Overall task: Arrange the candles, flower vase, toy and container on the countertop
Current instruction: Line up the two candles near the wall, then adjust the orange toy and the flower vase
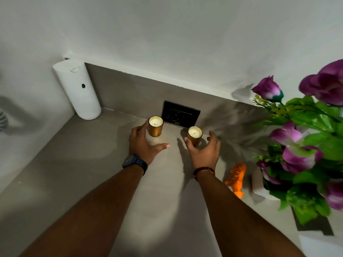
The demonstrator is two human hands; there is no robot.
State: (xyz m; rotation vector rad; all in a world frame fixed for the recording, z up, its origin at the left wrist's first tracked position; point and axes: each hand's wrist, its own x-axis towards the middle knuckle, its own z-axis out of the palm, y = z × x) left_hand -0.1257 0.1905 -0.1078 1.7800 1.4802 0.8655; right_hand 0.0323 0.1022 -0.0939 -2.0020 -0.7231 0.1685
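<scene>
Two candles in gold glass cups stand on the grey countertop (92, 182) near the back wall. My left hand (143, 145) is spread beside the left candle (156, 126), fingertips at its left side and thumb well apart. The right candle (194, 134) sits between the thumb and fingers of my right hand (204, 152), which cups loosely around it with a gap on the finger side. An orange toy tiger (236, 178) lies to the right. Beside it is a white flower vase (259, 184) with purple flowers (300, 154). A tall white cylindrical container (79, 89) stands in the far left corner.
A black wall socket (181, 114) sits on the grey backsplash just behind the candles. The white wall rises above it. The flowers and leaves overhang the right side of the counter. A dark panel (313, 227) shows under the leaves at the lower right.
</scene>
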